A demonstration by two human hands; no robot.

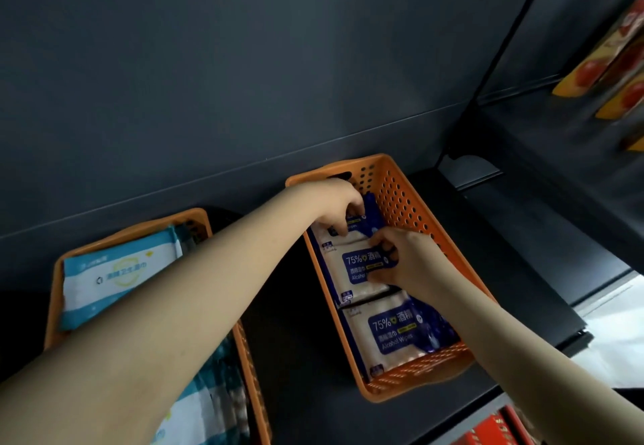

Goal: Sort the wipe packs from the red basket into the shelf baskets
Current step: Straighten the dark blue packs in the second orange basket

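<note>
Deep in the right orange basket (400, 197), both hands busy: left hand (343, 209) curling its fingers round the rearmost blue pack (371, 216), right hand (407, 263) pinching the middle blue pack (348, 270). Three packs here in a row, dark blue and white, marked "75%" and "Alcohol Wipes", the front pack (393, 333) lying flat, untouched. Alongside on the dark shelf (296, 322), a second orange basket (139, 230) holding at least two pale blue-and-white packs (115, 277).
</note>
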